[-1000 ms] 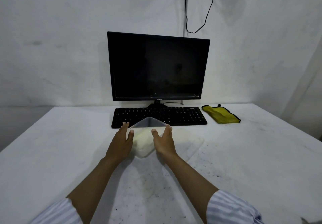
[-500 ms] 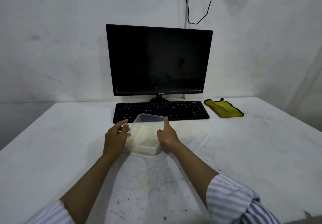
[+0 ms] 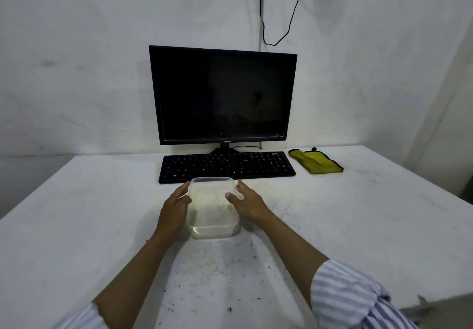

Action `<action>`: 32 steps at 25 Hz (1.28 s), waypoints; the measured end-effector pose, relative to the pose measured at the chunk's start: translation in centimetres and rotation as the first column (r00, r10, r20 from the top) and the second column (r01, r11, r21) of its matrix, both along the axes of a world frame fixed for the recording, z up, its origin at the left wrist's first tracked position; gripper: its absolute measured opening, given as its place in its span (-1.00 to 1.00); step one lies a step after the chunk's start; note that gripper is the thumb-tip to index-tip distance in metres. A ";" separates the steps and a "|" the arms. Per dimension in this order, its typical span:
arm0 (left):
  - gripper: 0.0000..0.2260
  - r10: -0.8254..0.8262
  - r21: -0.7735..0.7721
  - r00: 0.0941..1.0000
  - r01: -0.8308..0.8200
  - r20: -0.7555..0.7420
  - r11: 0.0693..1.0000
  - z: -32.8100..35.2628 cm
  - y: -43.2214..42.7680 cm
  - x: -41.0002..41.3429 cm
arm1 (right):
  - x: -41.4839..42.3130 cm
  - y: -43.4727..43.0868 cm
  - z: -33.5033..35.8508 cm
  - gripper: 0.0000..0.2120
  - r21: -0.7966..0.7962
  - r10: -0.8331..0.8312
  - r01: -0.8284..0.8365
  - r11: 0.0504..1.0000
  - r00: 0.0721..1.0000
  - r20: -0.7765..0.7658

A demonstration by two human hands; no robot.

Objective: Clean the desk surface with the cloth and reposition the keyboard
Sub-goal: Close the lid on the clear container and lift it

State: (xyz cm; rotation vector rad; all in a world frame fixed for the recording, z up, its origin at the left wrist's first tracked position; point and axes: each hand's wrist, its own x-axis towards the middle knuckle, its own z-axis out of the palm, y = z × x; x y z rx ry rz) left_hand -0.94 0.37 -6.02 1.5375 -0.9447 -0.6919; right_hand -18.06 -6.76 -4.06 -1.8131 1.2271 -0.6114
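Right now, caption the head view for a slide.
Left hand and right hand hold a clear tub before the keyboard.

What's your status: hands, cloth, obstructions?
Status: left hand and right hand hold clear container. Untouched yellow cloth lies right of keyboard. Container blocks keyboard's front.
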 end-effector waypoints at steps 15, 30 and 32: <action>-0.55 -0.056 0.032 0.998 0.057 -0.031 0.998 -0.8 -0.2 -0.8 | -7.3 -1.9 -3.6 -0.49 -0.196 -0.610 0.578 0.792 0.733 -0.302; -0.55 -0.085 0.103 0.996 0.081 0.030 0.991 -0.7 -0.3 -0.6 | -6.0 -1.1 -1.7 -0.52 0.215 -0.569 0.528 0.821 0.733 0.374; -0.55 -0.070 0.098 0.997 0.071 -0.008 0.993 -0.3 -0.1 -0.7 | -6.4 -1.4 -1.4 -0.54 0.341 -0.602 0.496 0.799 0.649 0.465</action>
